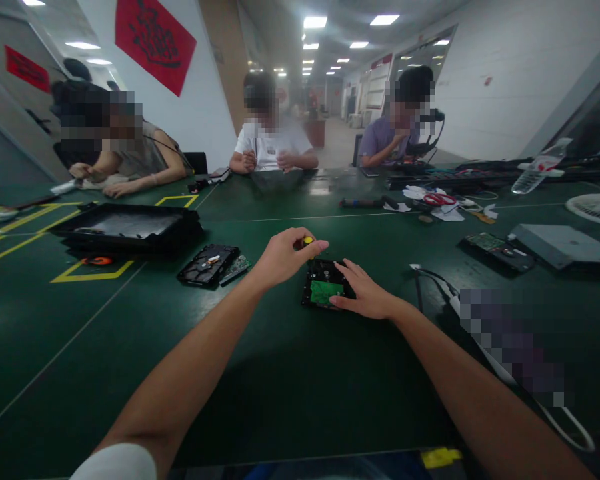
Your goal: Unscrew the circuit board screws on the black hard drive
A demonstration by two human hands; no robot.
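A black hard drive (316, 272) with a green circuit board (325, 292) facing up lies on the table in front of me. My left hand (291, 250) is closed on a screwdriver (308, 241) at the drive's far left corner. Only the yellow top of its handle shows; the tip is hidden. From the right side, my right hand (363, 290) holds the drive, its thumb on the near part of the board and its fingers along the far right edge. Left of my left hand, another hard drive (209, 265) lies beside a loose circuit board (235, 269).
A black tray (130, 223) stands at the left, with an orange item (97, 261) by it. To the right are another drive (497, 252), a grey metal box (567, 245), a plastic bottle (540, 167) and a blurred-out device (515, 353) with cables. Several people sit across the table (305, 387).
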